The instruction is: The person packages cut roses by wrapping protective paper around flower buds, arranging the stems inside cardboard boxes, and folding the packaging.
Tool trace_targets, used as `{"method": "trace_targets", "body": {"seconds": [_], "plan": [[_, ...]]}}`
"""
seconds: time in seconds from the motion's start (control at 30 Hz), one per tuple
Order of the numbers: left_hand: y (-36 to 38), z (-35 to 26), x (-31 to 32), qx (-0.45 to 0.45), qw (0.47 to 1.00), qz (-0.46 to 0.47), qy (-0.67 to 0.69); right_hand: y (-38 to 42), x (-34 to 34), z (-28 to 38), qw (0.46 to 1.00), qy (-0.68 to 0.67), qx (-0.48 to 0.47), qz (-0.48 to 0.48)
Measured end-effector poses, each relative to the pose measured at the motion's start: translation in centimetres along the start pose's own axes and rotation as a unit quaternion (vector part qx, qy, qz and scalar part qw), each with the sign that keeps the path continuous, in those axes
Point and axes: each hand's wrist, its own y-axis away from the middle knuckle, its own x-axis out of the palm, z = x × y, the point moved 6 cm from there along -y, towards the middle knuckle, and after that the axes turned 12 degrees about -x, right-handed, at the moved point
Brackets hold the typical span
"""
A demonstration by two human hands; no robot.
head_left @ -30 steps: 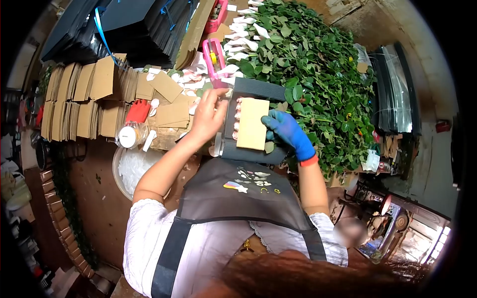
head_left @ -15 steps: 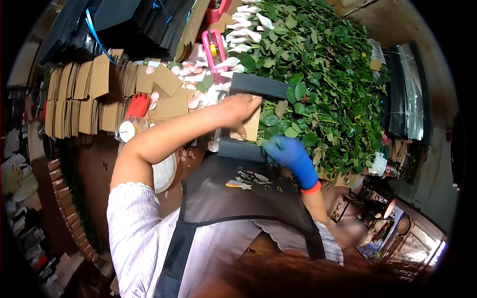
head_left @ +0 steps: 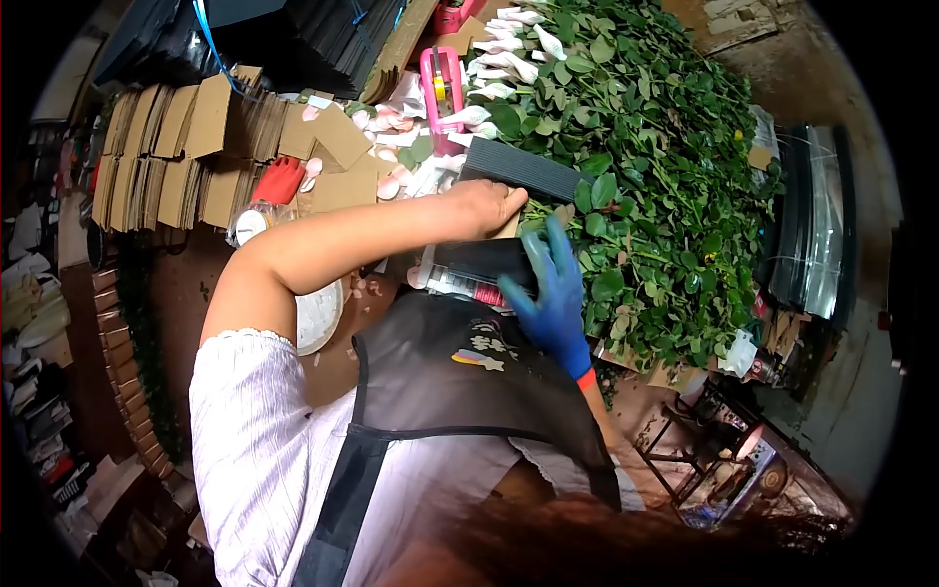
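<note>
Head view: both hands at a dark ribbed sheet (head_left: 523,168) beside leafy stems (head_left: 665,196).
The bare left hand (head_left: 484,207) curls over cardboard (head_left: 509,227) between the sheet's two ends; the gloved right hand (head_left: 550,293) spreads its fingers at the near end.

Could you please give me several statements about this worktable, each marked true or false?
1. The left hand wears a blue fabric glove. False: it is bare; the glove is on the right hand.
2. The left hand touches a flat tan cardboard piece. True.
3. The loose red glove lies on the green leafy stems. False: it lies by the stacked brown cardboard pieces.
4. The pink plastic tape dispenser stands left of the stems. True.
</note>
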Motion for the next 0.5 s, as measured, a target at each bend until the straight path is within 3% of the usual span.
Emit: {"method": "trace_targets", "body": {"seconds": [0.13, 0.2, 0.33, 0.4, 0.47, 0.5], "plan": [[-0.3, 0.5, -0.1, 0.031, 0.999, -0.021, 0.015, -2.6, 1.9, -3.5, 0.996, -0.002, 0.038, 0.085], [-1.0, 1.2, -1.1, 0.012, 0.996, 0.064, 0.055, -3.3, 2.5, -5.5, 0.994, -0.005, 0.069, 0.087], [-0.2, 1.5, -3.4, 0.013, 0.996, 0.056, 0.075, -2.9, 4.5, -8.4, 0.977, -0.006, 0.155, 0.146], [3.4, -0.2, -3.8, 0.117, 0.984, -0.133, -0.004, -2.6, 5.5, -9.5, 0.972, -0.039, 0.174, 0.151], [7.5, -1.9, -2.1, 0.271, 0.938, -0.203, -0.07, -2.6, 5.7, -9.8, 0.971, -0.029, 0.18, 0.153], [8.0, -1.2, -1.4, 0.274, 0.935, -0.216, -0.067, -2.8, 5.5, -9.6, 0.968, -0.025, 0.187, 0.168]]}}
